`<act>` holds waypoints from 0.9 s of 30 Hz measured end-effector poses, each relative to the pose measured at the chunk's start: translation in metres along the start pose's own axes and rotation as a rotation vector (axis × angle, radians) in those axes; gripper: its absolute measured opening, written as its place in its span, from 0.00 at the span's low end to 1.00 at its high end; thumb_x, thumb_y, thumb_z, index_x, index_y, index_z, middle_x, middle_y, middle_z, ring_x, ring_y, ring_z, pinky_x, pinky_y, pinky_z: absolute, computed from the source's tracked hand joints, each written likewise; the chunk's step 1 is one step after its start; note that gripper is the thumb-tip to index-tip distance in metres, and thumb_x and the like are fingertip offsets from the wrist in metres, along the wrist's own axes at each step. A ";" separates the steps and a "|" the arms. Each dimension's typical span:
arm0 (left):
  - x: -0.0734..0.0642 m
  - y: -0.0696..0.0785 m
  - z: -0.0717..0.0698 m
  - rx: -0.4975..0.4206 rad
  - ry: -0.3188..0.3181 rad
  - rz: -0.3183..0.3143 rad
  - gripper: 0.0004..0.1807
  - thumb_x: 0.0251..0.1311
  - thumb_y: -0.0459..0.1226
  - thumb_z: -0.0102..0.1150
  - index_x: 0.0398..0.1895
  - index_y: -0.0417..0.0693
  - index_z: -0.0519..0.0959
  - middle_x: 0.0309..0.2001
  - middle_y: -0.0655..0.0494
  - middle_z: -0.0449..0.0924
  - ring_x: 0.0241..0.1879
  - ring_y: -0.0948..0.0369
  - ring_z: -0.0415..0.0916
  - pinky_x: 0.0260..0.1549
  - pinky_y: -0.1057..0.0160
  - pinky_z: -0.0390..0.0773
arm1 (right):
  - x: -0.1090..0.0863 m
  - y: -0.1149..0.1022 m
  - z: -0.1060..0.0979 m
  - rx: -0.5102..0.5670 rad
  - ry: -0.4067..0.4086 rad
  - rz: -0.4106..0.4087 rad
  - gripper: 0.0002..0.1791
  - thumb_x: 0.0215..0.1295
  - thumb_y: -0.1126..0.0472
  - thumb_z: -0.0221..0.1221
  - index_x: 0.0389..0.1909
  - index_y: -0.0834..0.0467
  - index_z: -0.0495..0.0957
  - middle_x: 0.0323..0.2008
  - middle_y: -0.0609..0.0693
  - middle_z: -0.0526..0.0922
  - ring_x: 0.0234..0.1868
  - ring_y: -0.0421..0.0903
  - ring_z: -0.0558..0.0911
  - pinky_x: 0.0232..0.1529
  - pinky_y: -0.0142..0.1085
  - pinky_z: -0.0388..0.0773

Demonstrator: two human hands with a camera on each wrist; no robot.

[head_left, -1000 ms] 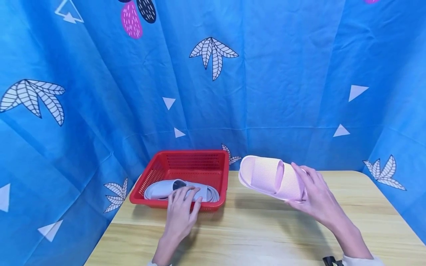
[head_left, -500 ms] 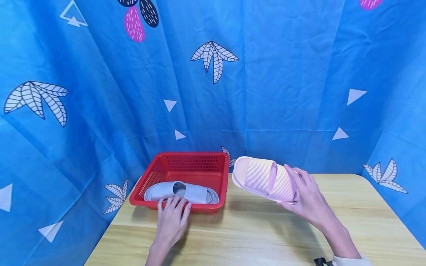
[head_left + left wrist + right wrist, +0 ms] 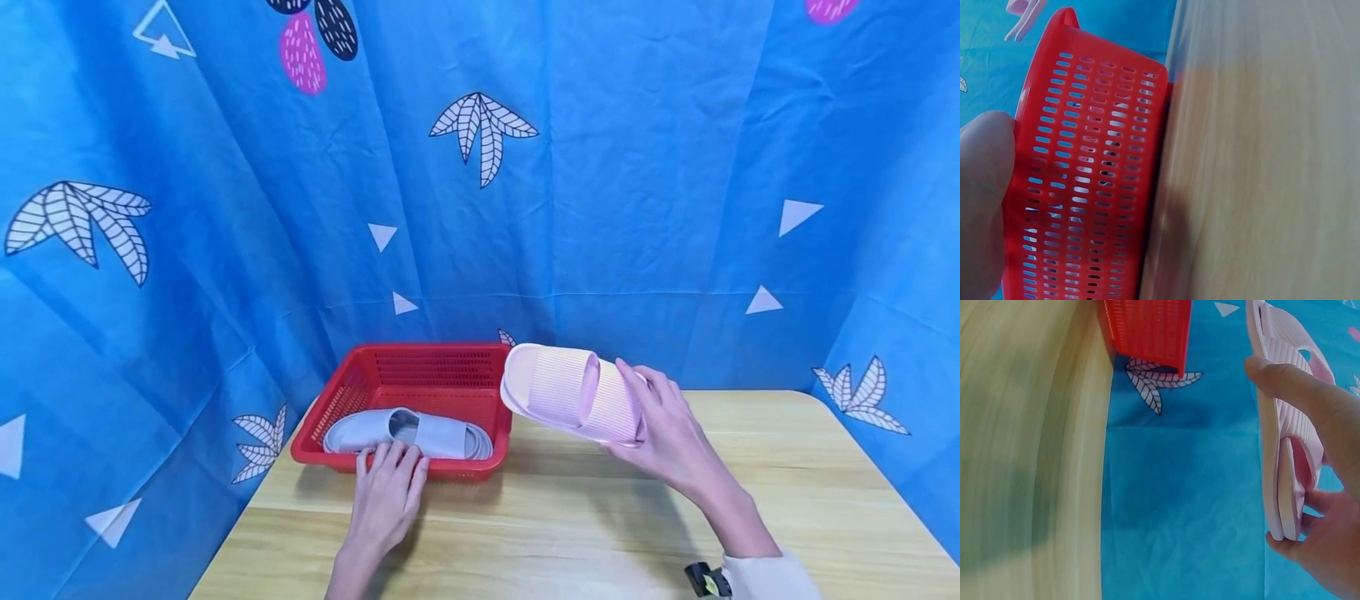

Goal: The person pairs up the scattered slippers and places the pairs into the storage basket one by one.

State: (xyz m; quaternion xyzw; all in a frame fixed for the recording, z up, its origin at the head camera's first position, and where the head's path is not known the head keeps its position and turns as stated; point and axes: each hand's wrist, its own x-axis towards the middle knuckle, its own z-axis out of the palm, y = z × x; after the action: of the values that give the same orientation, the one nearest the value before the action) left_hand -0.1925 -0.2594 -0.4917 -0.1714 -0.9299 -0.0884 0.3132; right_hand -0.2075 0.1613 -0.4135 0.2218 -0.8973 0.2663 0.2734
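My right hand (image 3: 671,433) grips a nested pair of pink ribbed slippers (image 3: 558,387) by one end, holding them above the table just right of the basket. Two soles lie against each other in the right wrist view, the thumb (image 3: 1291,387) on one side and fingers on the other. At the near side of the red plastic basket (image 3: 442,354), my left hand (image 3: 382,500) holds the rim, fingertips hooked over it. Inside, along the near wall, lies a nested pair of grey slippers (image 3: 442,437). Part of the left hand shows against the basket's rim in the left wrist view.
The basket stands at the back left of a light wooden table (image 3: 570,533). A blue patterned curtain (image 3: 637,208) hangs behind the table and on both sides. The table's right corner is rounded.
My left hand has drawn back from the grey slippers to the basket's near rim. The right hand has carried the pink slippers leftward, up to the basket's right edge.
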 end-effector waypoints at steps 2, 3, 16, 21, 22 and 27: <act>0.000 -0.001 0.000 0.000 0.001 0.006 0.15 0.75 0.46 0.47 0.38 0.50 0.80 0.39 0.51 0.77 0.46 0.46 0.71 0.53 0.38 0.63 | 0.004 -0.003 0.003 0.000 -0.001 -0.004 0.66 0.37 0.51 0.85 0.79 0.56 0.59 0.64 0.62 0.69 0.61 0.61 0.69 0.50 0.64 0.77; 0.001 -0.001 0.000 0.002 -0.001 0.009 0.15 0.75 0.46 0.46 0.38 0.50 0.80 0.40 0.51 0.77 0.46 0.46 0.71 0.53 0.38 0.63 | 0.006 -0.005 0.004 0.002 -0.002 -0.007 0.66 0.37 0.51 0.85 0.79 0.55 0.59 0.64 0.61 0.69 0.61 0.61 0.69 0.50 0.64 0.76; 0.003 -0.001 0.000 0.017 -0.040 0.020 0.14 0.75 0.47 0.45 0.39 0.50 0.78 0.42 0.49 0.77 0.47 0.46 0.71 0.52 0.41 0.67 | 0.035 -0.025 0.018 0.026 -0.021 -0.045 0.64 0.40 0.49 0.84 0.78 0.56 0.60 0.65 0.61 0.70 0.62 0.61 0.70 0.51 0.62 0.77; 0.003 -0.001 0.002 0.007 -0.019 0.033 0.15 0.76 0.46 0.43 0.37 0.50 0.77 0.40 0.50 0.76 0.45 0.46 0.70 0.51 0.41 0.67 | 0.049 -0.033 0.021 0.033 -0.068 -0.023 0.63 0.42 0.47 0.83 0.79 0.55 0.59 0.66 0.59 0.69 0.63 0.59 0.69 0.52 0.62 0.77; 0.003 -0.002 0.003 0.005 -0.015 0.034 0.15 0.76 0.46 0.43 0.37 0.50 0.77 0.40 0.50 0.76 0.45 0.46 0.70 0.50 0.41 0.67 | 0.052 -0.035 0.022 0.035 -0.078 -0.020 0.63 0.43 0.47 0.83 0.79 0.54 0.59 0.66 0.59 0.69 0.63 0.59 0.69 0.53 0.62 0.76; 0.002 -0.003 0.004 0.006 -0.005 0.033 0.15 0.76 0.47 0.43 0.37 0.50 0.76 0.39 0.51 0.75 0.43 0.47 0.70 0.49 0.42 0.67 | 0.067 -0.044 0.029 0.034 -0.118 -0.023 0.61 0.45 0.45 0.81 0.79 0.53 0.60 0.67 0.59 0.68 0.64 0.58 0.68 0.57 0.61 0.74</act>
State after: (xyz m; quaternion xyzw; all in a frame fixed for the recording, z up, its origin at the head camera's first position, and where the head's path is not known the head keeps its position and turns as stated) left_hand -0.1969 -0.2604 -0.4940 -0.1858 -0.9280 -0.0799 0.3129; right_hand -0.2450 0.0936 -0.3772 0.2520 -0.9047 0.2647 0.2192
